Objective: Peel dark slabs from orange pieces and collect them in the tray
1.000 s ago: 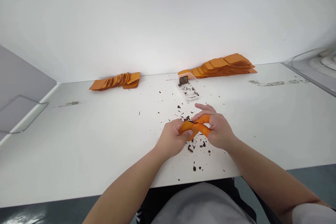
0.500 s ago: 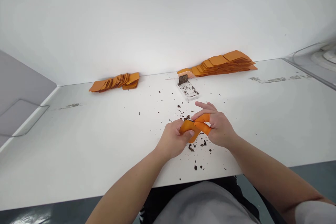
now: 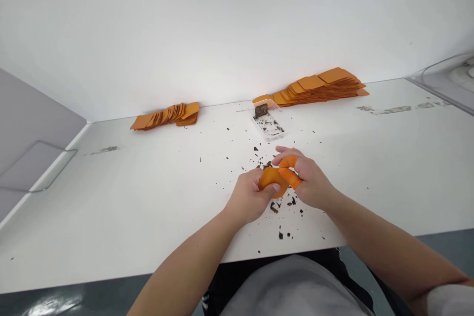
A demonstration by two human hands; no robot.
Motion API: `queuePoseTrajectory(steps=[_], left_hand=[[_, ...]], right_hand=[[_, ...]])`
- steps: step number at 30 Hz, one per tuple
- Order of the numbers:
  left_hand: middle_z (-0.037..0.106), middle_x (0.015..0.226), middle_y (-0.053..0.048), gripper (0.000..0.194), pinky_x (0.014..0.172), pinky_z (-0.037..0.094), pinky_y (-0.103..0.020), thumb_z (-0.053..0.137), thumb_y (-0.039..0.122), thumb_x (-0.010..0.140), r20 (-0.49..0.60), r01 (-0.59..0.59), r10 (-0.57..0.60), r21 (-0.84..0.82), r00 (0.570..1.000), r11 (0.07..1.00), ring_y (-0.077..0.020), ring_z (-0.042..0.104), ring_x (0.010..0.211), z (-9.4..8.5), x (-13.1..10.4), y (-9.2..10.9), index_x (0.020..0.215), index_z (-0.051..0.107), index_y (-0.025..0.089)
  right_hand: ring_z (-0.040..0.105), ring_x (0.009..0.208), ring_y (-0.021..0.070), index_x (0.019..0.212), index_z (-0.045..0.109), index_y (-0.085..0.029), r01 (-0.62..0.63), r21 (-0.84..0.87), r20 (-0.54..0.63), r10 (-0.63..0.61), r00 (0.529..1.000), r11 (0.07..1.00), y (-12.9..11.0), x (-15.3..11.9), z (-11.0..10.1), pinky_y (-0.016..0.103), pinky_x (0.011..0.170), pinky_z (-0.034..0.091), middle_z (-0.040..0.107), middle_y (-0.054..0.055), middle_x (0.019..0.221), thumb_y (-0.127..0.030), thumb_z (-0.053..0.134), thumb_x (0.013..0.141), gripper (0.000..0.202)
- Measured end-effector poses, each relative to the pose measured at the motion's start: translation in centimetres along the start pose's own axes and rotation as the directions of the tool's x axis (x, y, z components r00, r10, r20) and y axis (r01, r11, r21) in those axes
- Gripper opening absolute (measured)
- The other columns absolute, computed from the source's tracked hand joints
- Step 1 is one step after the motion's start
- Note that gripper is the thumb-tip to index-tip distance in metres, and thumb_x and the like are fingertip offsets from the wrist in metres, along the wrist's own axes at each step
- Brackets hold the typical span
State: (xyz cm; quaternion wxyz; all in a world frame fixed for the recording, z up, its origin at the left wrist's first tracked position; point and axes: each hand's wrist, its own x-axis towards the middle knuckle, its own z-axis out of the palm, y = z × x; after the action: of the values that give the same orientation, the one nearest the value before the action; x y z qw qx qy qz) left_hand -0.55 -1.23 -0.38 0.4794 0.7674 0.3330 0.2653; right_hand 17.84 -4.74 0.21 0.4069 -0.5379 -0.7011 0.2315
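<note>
A flat orange piece, resembling a thin sheet or pouch, is gripped in my left hand, thumb on top and fingers underneath. At its upper right edge, my right hand pinches with thumb and index finger, both in orange finger cots. The other right fingers stretch out past the piece. Whatever lies right between the pinching tips is hidden. Dark brown flakes are scattered on the white table around and below both hands.
Beyond the hands stands a clear plastic box with dark crumbs and a dark slab leaning inside. Against the back wall lie a left row of orange pieces and a larger right stack. A wire frame is at the left edge.
The whole view has shifted slightly. The orange piece is a little more turned in my hands, and my right index finger is curled more tightly against its edge.
</note>
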Motion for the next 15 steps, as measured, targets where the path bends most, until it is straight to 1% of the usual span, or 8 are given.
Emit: queuePoseTrajectory(steps=[3,5,8,11,15], left_hand=[[0.052,0.072,0.001,0.009,0.056,0.042,-0.025,0.054,0.021,0.086,0.004,0.092,-0.092,-0.049,0.996,0.995,-0.0120,0.048,0.062,-0.20,0.01,0.33,0.078,0.055,0.018],[0.052,0.073,0.001,0.009,0.059,0.042,-0.025,0.054,0.022,0.086,0.007,0.122,-0.122,-0.081,0.992,0.989,-0.0121,0.048,0.065,-0.33,-0.01,0.64,0.078,0.055,0.018],[0.051,0.074,0.001,0.009,0.061,0.040,-0.025,0.053,0.021,0.085,0.011,0.141,-0.141,-0.106,0.990,0.984,-0.0121,0.048,0.066,-0.40,-0.03,0.90,0.077,0.054,0.018],[0.049,0.072,0.002,0.011,0.057,0.038,-0.024,0.054,0.022,0.085,0.011,0.171,-0.170,-0.092,0.985,0.981,-0.0116,0.046,0.064,-0.31,0.00,0.82,0.075,0.053,0.018],[0.049,0.072,0.002,0.012,0.056,0.037,-0.024,0.055,0.024,0.084,0.020,0.174,-0.173,-0.071,0.985,0.982,-0.0118,0.046,0.064,-0.18,0.03,0.61,0.074,0.054,0.018]], right_hand=[[0.043,0.133,0.0264,0.090,0.059,-0.026,-0.054,0.052,-0.046,0.057,0.997,0.997,0.20,-0.07,0.08,0.054,0.103,0.042,0.063,0.002,0.117,-0.025,0.047,0.093,0.013],[0.044,0.132,0.0265,0.094,0.062,-0.027,-0.066,0.083,-0.063,0.071,0.995,0.994,0.33,-0.06,0.07,0.053,0.103,0.043,0.064,0.002,0.117,-0.028,0.050,0.092,0.012],[0.043,0.133,0.0275,0.095,0.066,-0.027,-0.042,0.079,-0.016,0.043,0.999,0.996,0.42,0.04,-0.06,0.053,0.103,0.043,0.065,0.002,0.116,-0.030,0.052,0.090,0.015],[0.041,0.134,0.0280,0.084,0.067,-0.026,-0.022,0.030,0.041,0.020,0.999,0.999,0.30,0.14,-0.29,0.053,0.103,0.042,0.067,0.001,0.109,-0.027,0.051,0.090,0.017],[0.039,0.134,0.0289,0.079,0.067,-0.026,0.003,-0.017,0.037,-0.003,0.999,1.000,-0.08,0.19,-0.49,0.054,0.104,0.039,0.069,0.002,0.100,-0.025,0.051,0.090,0.019]])
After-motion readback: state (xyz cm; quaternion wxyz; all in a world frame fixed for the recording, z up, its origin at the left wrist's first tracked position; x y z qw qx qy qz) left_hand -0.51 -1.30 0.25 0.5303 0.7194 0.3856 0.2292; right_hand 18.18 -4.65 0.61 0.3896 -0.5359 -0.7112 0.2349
